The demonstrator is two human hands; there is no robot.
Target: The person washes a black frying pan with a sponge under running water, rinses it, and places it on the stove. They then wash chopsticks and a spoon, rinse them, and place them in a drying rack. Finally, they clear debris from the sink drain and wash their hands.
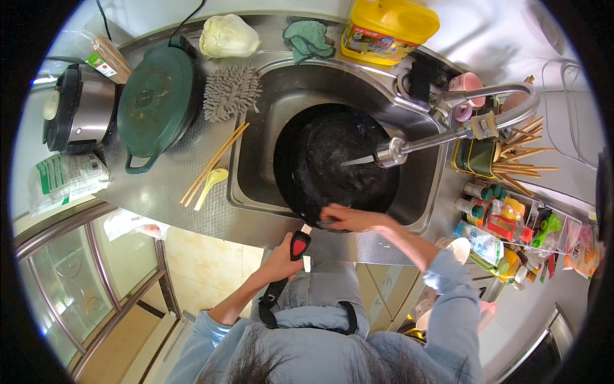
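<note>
A black wok rests in the stainless steel sink, under a thin stream of water from the metal faucet. My left hand is closed around the wok's black handle, which has a red inset and points towards my body. My right hand is at the wok's near rim, its fingers bent over the inside edge. Motion blurs those fingers, so whether they hold anything cannot be told.
Left of the sink lie chopsticks, a yellow spoon, a grey chenille mitt and a green lidded electric pan. Behind stand a cabbage, green cloth and yellow jug. Chopstick holders and bottles are at right.
</note>
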